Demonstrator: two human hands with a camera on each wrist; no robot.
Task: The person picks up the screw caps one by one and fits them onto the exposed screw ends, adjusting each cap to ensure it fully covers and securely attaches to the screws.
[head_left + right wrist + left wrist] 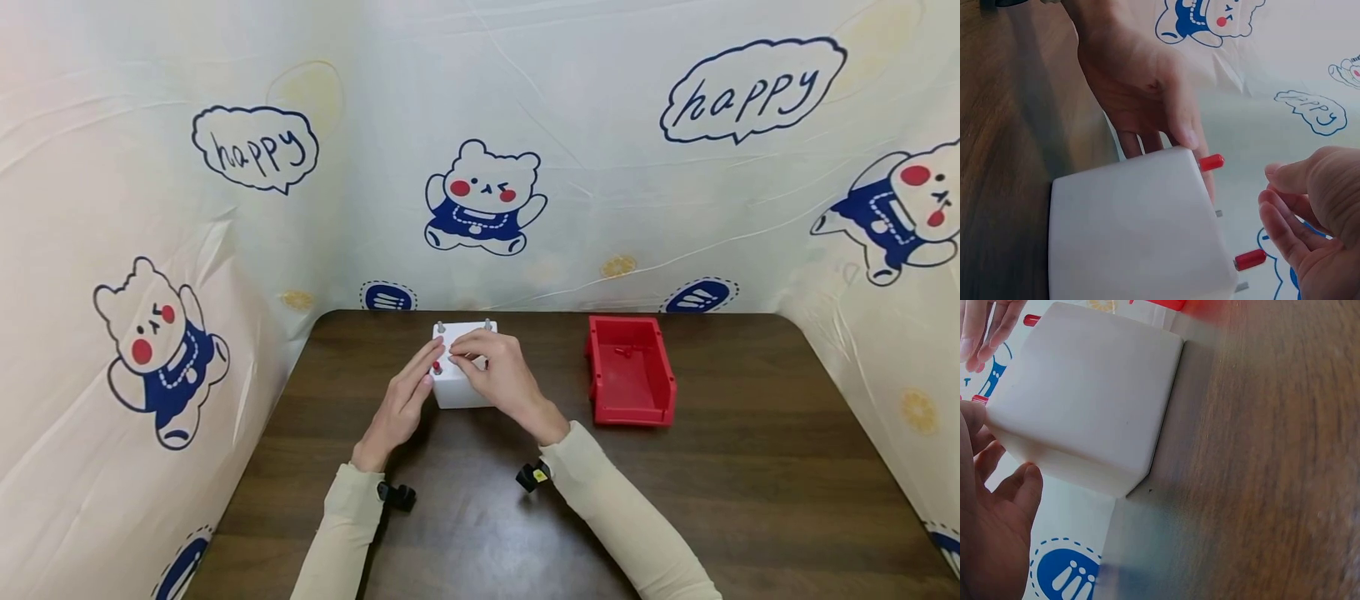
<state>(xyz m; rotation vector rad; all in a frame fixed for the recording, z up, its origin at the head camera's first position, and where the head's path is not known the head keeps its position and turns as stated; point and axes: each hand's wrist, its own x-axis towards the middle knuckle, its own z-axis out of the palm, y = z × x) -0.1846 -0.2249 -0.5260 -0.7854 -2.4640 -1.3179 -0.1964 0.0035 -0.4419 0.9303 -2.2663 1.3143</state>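
A white box (465, 392) stands on the table, with metal posts on its top; two near posts carry red caps (1250, 259), while a far post (440, 327) is bare metal. My left hand (401, 404) lies along the box's left side with its fingers extended. Its thumb is at the top edge beside the near-left red cap (1212, 162). Over the top of the box hovers my right hand (498, 371), its thumb and index fingertips brought close together. I cannot tell whether a small piece is between those fingertips.
To the right of the box sits a red open-front bin (633, 408) with a few small red pieces (624, 351) inside. Behind the brown wooden table (720, 517) hangs a printed cloth (585, 208), which also runs down both sides.
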